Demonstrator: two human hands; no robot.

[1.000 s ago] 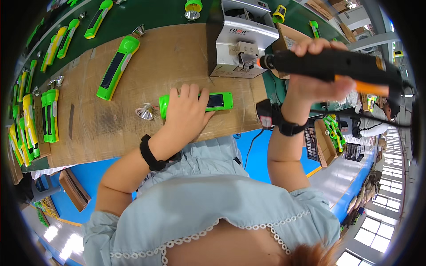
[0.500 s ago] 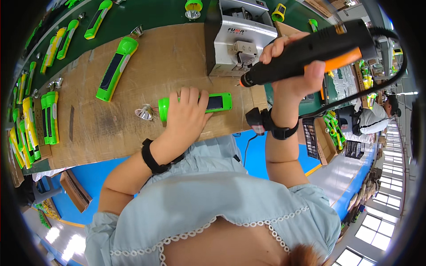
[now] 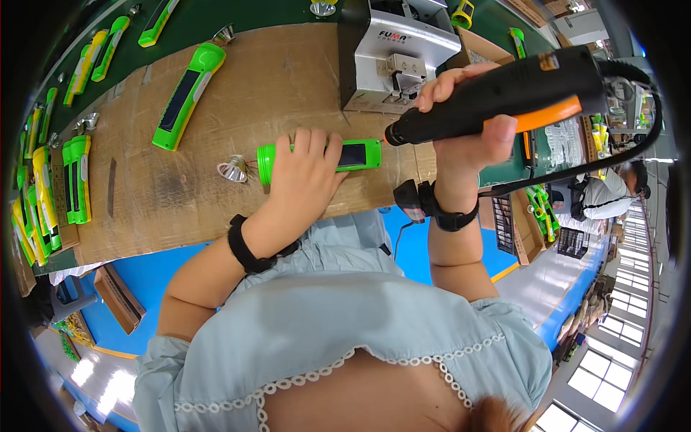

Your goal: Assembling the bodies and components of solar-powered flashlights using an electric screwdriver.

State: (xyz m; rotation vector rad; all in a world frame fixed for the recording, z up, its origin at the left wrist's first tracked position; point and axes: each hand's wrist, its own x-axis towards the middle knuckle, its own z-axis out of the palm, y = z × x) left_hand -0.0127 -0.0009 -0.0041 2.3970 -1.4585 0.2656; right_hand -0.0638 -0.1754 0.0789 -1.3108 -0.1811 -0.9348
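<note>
A green flashlight body (image 3: 368,154) with a dark panel lies sideways on the cardboard. My left hand (image 3: 308,169) is wrapped over it from above, pressing it to the surface. From its wide left end a loose reflector (image 3: 233,169) hangs out on thin wires. In my right hand (image 3: 468,115) is a black electric screwdriver (image 3: 497,97) with an orange lever, held level. The tool's tip is at the flashlight's narrow right end; whether it touches a screw is too small to tell.
Beyond the screwdriver stands a grey metal machine (image 3: 403,50). Another green flashlight (image 3: 188,95) lies on the cardboard (image 3: 144,194). Several green and yellow flashlights (image 3: 78,178) line the left edge. A black cord (image 3: 576,167) loops from the tool. A person (image 3: 608,194) sits far right.
The screwdriver has come down and its tip has reached the flashlight's right end. My left hand keeps its grip on the flashlight. The whole view has shifted slightly.
</note>
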